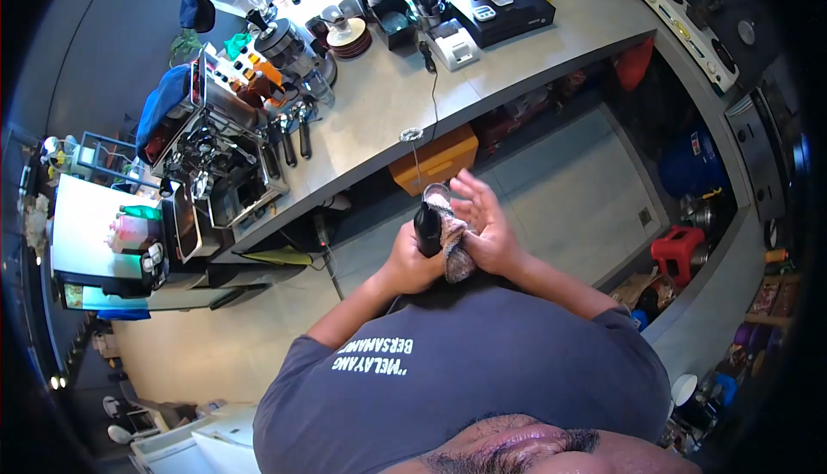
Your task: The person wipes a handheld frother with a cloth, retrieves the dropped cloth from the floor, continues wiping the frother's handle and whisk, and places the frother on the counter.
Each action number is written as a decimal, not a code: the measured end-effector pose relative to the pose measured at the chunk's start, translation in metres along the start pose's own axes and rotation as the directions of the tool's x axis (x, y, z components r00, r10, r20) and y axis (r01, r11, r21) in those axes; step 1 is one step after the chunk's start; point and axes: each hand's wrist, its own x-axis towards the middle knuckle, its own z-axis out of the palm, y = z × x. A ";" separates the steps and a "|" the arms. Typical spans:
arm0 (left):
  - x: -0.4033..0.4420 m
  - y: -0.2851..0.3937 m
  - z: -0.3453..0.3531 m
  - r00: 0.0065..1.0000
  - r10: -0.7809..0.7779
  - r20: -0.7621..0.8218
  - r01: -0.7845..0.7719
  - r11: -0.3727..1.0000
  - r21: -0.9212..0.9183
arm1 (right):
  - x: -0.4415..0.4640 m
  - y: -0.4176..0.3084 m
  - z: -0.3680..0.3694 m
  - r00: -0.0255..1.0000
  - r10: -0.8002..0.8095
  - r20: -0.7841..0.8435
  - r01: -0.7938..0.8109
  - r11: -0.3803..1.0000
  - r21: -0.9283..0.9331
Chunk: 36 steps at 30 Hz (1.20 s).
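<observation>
My left hand (411, 260) is wrapped round the black handle (427, 231) of a whisk-like tool. Its thin metal shaft points away from me and ends in a small round coil head (412, 134), near the counter's front edge. A patterned, crumpled cloth (457, 254) lies against the handle, between my two hands. My right hand (488, 226) touches the cloth from the right, with its fingers raised and apart and its thumb side against the cloth.
Beyond my hands runs a grey counter (372, 103) with an espresso machine (211, 159), portafilters (297, 134), a grinder (280, 43), stacked saucers (349, 39) and a small printer (454, 46). An orange drawer box (435, 162) sits beneath. A red stool (678, 250) stands at right.
</observation>
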 end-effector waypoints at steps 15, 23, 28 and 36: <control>-0.018 0.003 -0.071 0.998 -0.049 0.031 0.042 0.981 0.187 | 0.056 -0.025 0.059 1.000 -0.021 0.009 0.017 0.955 0.296; -0.041 0.047 -0.148 0.981 -0.095 0.169 0.028 0.932 0.362 | 0.093 -0.011 0.139 0.989 -0.147 0.013 0.138 0.953 0.268; -0.054 0.039 -0.190 0.971 -0.142 0.190 0.074 0.943 0.326 | 0.118 0.004 0.178 0.973 -0.231 -0.005 0.216 0.905 0.367; -0.067 0.047 -0.217 0.984 -0.128 0.126 0.090 0.959 0.269 | 0.126 -0.003 0.210 0.986 -0.108 -0.125 0.150 0.907 0.394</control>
